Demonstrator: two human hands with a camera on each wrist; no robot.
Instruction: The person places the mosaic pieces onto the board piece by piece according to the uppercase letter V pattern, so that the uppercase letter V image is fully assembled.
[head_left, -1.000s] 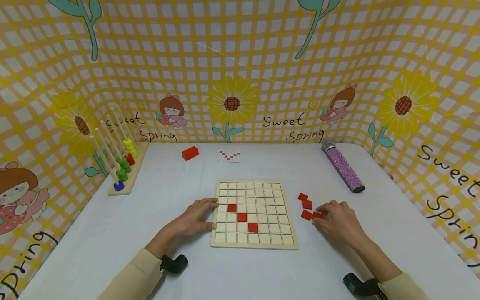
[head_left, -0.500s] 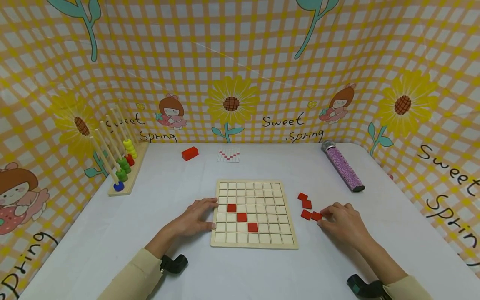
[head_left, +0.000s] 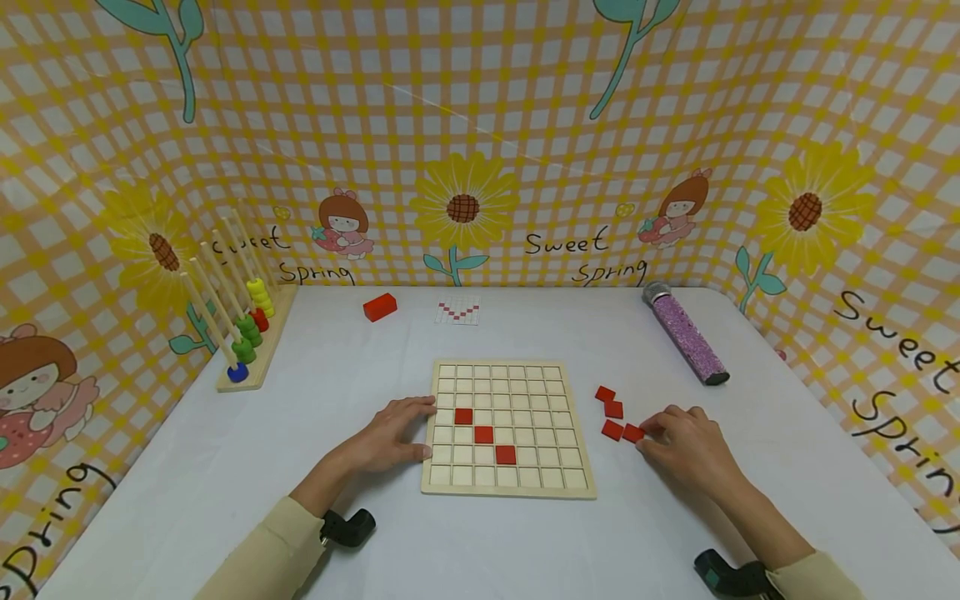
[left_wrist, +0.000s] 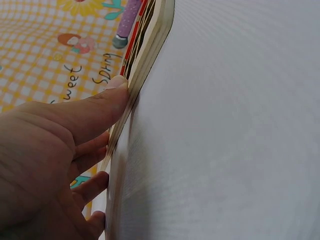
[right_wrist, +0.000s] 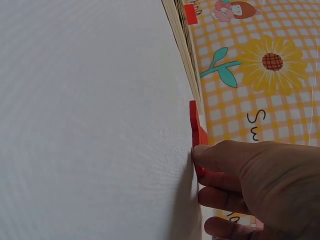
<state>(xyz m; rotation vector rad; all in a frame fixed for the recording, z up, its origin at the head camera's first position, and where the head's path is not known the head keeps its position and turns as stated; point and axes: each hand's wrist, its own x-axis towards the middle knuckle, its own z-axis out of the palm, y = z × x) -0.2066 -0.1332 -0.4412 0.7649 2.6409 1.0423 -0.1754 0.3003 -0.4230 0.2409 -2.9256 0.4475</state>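
A square wooden board [head_left: 540,492] marked in a grid lies on the white table, with three red square tiles in its cells, stepping down to the right, one of them a red tile [head_left: 483,435] in the middle. My left hand [head_left: 386,435] touches the board's left edge with spread thumb and fingers; the left wrist view shows the thumb against the wooden side. Right of the board, my right hand [head_left: 692,446] pinches the near-right corner of a red tile [head_left: 632,432] between thumb and index finger. Several loose tiles, including another red tile [head_left: 613,409], lie beside it.
A peg abacus [head_left: 251,375] with coloured beads stands at the left. Toward the back are a red block [head_left: 380,307] and a small card [head_left: 458,311] printed with a red V pattern on a grid. A purple glitter microphone [head_left: 688,337] lies at the back right.
My right hand has shifted slightly right over the first half second, uncovering more of the tile at its fingertips. Since then it has stayed put. The left hand and board have not moved.
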